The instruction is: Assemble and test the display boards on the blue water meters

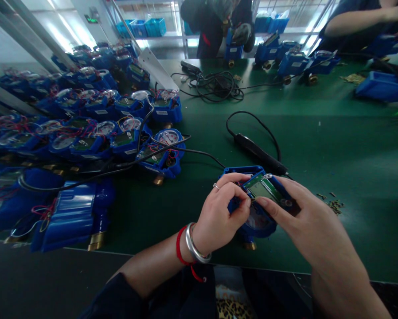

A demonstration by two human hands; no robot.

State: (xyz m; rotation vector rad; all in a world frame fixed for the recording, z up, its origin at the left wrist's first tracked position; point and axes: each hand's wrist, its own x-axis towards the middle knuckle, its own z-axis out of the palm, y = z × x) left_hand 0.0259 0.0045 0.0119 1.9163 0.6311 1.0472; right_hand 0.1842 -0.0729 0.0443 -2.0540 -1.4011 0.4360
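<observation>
Directly before me on the green table is a blue water meter (261,228) with a round dial and a brass fitting. Above it, my right hand (305,212) grips a green circuit board with a small display (264,189), thumb on its near edge. My left hand (224,208) is pinched at the board's left edge; whatever lies between its fingertips is hidden. A black electric screwdriver (260,153) with a cable lies just behind the meter. Small brass screws (335,206) are scattered right of my right hand.
Rows of blue meters with loose wires (92,141) fill the left side. A black cable (199,153) crosses from them toward my meter. Tangled cords (219,86) lie further back. A blue bin (383,86) stands at right. Two people work across the table.
</observation>
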